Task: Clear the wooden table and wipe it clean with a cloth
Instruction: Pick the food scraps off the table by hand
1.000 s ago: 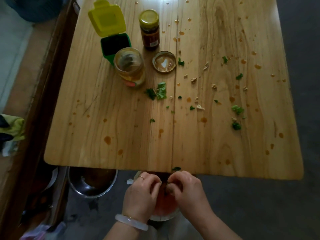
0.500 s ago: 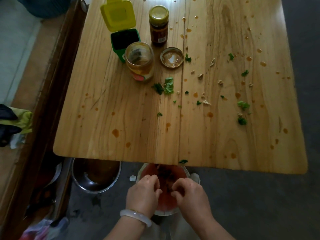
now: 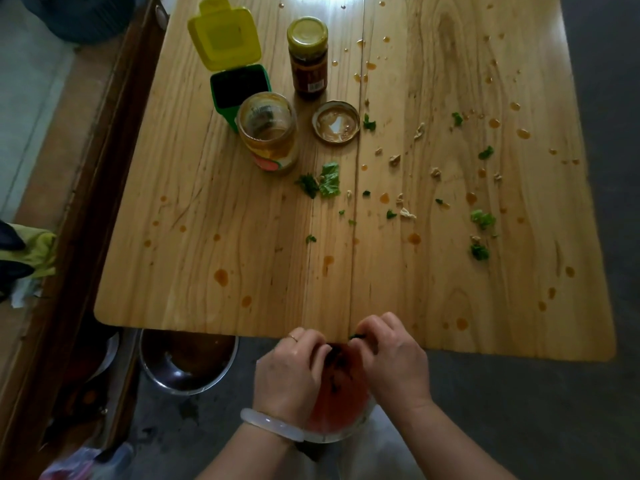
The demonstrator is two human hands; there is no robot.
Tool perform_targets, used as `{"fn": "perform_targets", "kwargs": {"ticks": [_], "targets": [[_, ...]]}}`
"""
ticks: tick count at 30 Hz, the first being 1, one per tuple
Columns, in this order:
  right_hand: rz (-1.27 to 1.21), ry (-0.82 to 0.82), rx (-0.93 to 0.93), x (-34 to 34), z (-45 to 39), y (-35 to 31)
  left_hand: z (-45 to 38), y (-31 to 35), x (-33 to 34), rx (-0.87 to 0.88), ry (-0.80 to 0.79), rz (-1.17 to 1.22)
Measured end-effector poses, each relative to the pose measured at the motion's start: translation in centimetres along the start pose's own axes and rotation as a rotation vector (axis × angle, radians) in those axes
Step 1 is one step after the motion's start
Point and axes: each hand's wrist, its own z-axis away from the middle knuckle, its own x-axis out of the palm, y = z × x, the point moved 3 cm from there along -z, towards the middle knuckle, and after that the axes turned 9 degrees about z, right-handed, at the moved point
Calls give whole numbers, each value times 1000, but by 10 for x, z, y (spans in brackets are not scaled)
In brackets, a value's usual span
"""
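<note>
Right hand (image 3: pixel 394 355) pinches a leaf scrap (image 3: pixel 356 337) at the table (image 3: pixel 207 271) edge, 6 o'clock. Left hand (image 3: pixel 291 368) curled over the bowl (image 3: pixel 343 410), probably catching scraps; its grip unclear.

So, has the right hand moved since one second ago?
Yes. The right hand went up to the table edge and pinches the green scrap there.

This looks like a home eating area. A wooden table (image 3: pixel 207 237) carries meal leftovers: sauce drops, green scraps (image 3: pixel 325 183), an open jar (image 3: pixel 270 133) with its lid (image 3: pixel 335 122) beside it, a closed sauce jar (image 3: pixel 308 57) and a small green bin (image 3: pixel 239 88) with a yellow flip lid. A steel bowl (image 3: pixel 188 362) sits on the grey floor below the near edge, and a wooden bench (image 3: pixel 69 188) runs along the left.
</note>
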Motion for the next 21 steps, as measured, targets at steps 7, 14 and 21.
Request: {"fn": "perform_targets", "kwargs": {"ticks": [7, 14, 21], "targets": [[-79, 30, -46, -14, -21, 4, -61, 20, -25, -44, 84, 21], [-205, 181, 41, -57, -84, 18, -119, 24, -44, -139, 154, -16], [-195, 226, 127, -87, -148, 25, -141, 23, -39, -290, 91, -63]]}}
